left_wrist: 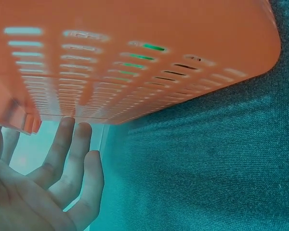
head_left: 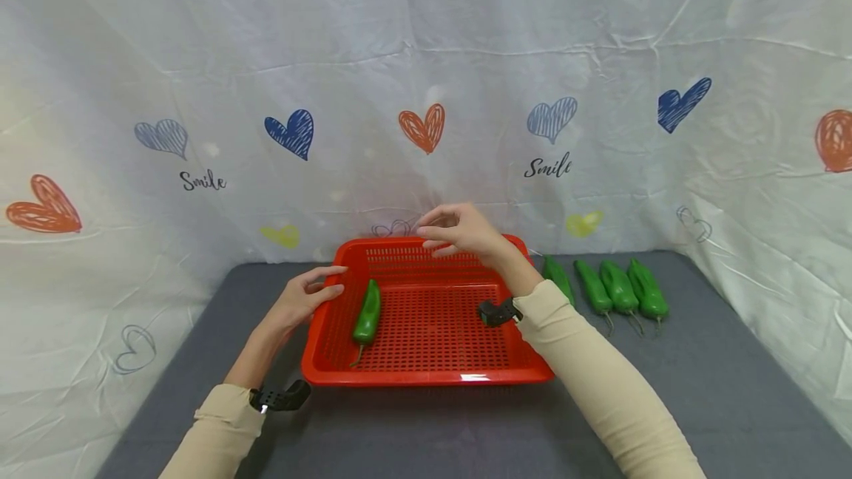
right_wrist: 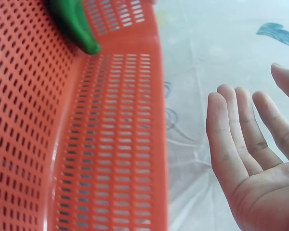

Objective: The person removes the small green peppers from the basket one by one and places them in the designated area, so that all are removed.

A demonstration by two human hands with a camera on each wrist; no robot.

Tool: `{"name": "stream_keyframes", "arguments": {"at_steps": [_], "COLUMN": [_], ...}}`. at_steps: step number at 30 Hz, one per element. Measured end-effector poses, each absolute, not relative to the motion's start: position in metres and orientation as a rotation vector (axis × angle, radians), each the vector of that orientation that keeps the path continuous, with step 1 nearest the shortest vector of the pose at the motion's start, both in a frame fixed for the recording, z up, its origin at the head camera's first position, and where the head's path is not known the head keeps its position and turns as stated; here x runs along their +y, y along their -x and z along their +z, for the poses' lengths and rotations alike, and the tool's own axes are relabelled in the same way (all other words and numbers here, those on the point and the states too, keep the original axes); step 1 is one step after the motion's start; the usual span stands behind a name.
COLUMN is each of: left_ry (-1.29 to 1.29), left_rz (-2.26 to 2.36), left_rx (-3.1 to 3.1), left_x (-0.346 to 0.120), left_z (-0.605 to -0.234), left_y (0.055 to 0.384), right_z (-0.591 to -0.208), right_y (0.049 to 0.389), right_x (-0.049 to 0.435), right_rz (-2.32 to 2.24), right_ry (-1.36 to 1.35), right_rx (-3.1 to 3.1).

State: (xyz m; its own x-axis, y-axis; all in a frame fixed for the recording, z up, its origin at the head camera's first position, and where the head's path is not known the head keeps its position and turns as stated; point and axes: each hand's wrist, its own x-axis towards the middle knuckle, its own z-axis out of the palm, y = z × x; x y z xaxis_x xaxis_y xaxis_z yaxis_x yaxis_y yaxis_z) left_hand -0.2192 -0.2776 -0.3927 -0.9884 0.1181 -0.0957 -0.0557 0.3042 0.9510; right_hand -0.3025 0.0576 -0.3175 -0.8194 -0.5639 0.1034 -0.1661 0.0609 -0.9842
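Observation:
A red plastic basket [head_left: 426,378] with slotted walls sits in front of me, holding one long green pepper [head_left: 368,314] near its left side. At the basket's left rim is my left hand [head_left: 301,301], thumb and index finger reaching to the edge. Its other fingers [left_wrist: 77,154] lie loosely bent beside the outer wall in the left wrist view. My right hand [head_left: 462,230] hovers above the back rim with nothing in it. In the right wrist view its fingers [right_wrist: 224,127] are extended, apart from the basket wall [right_wrist: 120,144].
Several green peppers [head_left: 617,288] lie on the dark grey tabletop [head_left: 719,383] to the right of the basket, one partly hidden by the right arm. A white curtain [head_left: 466,72] printed with hearts hangs behind the table.

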Motion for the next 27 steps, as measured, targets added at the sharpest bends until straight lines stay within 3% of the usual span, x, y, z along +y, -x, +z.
{"name": "stream_keyframes", "arguments": {"at_steps": [27], "left_ry": [-0.045], "left_rz": [1.795], "left_rx": [2.373], "left_x": [-0.279], "left_z": [-0.392], "left_y": [0.221], "right_z": [-0.364], "right_y": [0.315], "right_x": [0.020], "right_rz": [-1.711], "right_ry": [0.605], "right_rx": [1.892]}}
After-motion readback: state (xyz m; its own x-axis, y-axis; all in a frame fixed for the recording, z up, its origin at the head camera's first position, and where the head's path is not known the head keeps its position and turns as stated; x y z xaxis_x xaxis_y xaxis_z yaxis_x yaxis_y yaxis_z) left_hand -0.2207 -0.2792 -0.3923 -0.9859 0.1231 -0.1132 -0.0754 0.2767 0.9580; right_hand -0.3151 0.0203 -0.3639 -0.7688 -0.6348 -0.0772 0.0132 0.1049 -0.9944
